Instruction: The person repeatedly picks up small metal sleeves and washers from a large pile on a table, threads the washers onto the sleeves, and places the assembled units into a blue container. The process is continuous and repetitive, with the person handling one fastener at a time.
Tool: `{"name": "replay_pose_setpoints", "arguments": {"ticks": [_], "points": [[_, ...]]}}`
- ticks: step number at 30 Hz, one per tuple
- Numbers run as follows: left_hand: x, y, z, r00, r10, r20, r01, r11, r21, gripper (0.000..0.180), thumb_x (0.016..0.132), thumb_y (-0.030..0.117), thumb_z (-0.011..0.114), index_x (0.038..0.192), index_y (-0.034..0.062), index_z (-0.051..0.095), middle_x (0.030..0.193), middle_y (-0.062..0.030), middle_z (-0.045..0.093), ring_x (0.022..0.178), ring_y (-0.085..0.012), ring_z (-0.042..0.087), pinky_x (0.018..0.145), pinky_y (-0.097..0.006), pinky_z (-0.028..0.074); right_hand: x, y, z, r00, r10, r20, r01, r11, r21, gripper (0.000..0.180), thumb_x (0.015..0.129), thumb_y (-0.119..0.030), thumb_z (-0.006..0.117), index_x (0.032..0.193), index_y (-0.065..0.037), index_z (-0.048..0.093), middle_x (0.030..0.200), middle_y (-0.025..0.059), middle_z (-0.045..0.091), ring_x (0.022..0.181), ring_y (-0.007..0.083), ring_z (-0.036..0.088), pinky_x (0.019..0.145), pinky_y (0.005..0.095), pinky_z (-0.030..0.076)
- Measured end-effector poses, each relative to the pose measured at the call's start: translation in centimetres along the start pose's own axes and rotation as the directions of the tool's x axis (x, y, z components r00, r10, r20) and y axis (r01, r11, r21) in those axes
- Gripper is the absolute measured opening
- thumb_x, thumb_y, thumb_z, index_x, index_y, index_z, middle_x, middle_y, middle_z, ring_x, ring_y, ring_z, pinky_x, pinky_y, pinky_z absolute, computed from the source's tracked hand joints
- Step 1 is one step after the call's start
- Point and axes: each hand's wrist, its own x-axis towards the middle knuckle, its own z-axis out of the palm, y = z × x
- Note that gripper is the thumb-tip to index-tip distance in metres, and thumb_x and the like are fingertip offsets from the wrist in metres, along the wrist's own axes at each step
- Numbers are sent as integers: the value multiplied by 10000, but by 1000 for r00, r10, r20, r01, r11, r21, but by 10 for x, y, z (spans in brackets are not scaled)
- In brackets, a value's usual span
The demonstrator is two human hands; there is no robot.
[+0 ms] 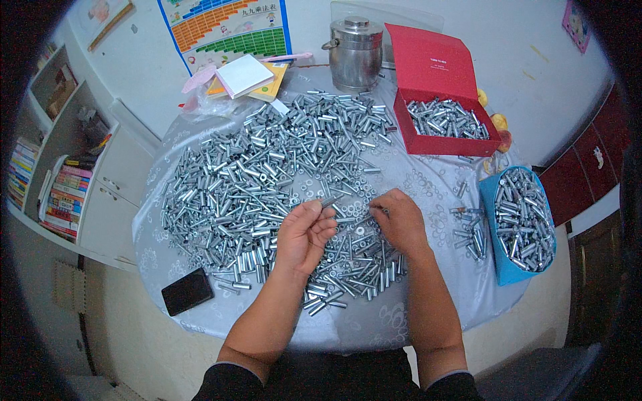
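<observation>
Your left hand (307, 234) has its thumb and index finger pressed together on a slim silver metal piece (330, 201), which points up and to the right over the pile; your other fingers curl loosely toward the palm. Your right hand (402, 220) is just across from it, palm down, with the fingertips drawn in close together. Something small shows at those fingertips, but you cannot tell from this view what it is or whether they clamp it. Your 2 hands are apart, both above the near right part of the large pile of metal sleeves and bolts (247, 180), with loose washers (309, 188) lying between and beyond them.

As for writing, the raised lid (428, 87) of the red box (449, 145) carries a few short pale lines of print on its inner face. The wall poster (261, 43), edged in blue, bears a heading in dark characters above rows of orange and green cells. The book spines (67, 197) on the left shelf show print too small to read. More metal pieces fill the red box and the blue container (501, 264) to your right; a black phone (187, 292) lies at the table's left.
</observation>
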Motion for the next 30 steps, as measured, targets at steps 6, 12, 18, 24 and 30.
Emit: {"name": "replay_pose_setpoints", "arguments": {"ticks": [6,12,18,24,30], "points": [[0,1,0,1000,10,-13,-10,1000,-2,137,942,123,569,988,3,617,872,-148,694,698,-194,695,608,-273,587,1,10,1,981,84,-175,-81,996,23,145,810,-160,642,921,-92,705,912,129,610,910,315,589,801,413,477],[1,0,0,1000,-4,-30,4,1000,9,132,941,122,569,977,5,619,869,-149,695,698,-196,696,606,-275,587,9,7,11,994,-77,-82,76,997,-25,124,777,-114,663,890,-84,705,869,109,613,866,297,600,770,389,480],[4,-2,-4,1000,3,-7,-2,1000,21,143,939,121,562,1012,8,611,868,-136,698,686,-193,693,583,-272,590,24,3,14,988,-150,43,154,982,-109,103,788,-129,618,835,-125,709,850,135,580,829,325,612,719,435,498],[2,0,-1,1000,-6,-8,6,1000,10,129,946,129,563,971,9,604,866,-146,692,685,-188,691,611,-277,590,31,1,7,974,-151,167,182,964,-195,73,799,-115,595,810,-101,665,878,166,577,823,349,618,706,462,500],[1,0,0,999,-21,-27,22,1000,15,122,945,127,565,972,13,601,870,-144,691,690,-189,692,609,-282,586,26,13,20,986,-168,-13,169,985,25,106,820,-114,609,895,-39,615,866,151,590,757,322,615,664,430,496]]}}
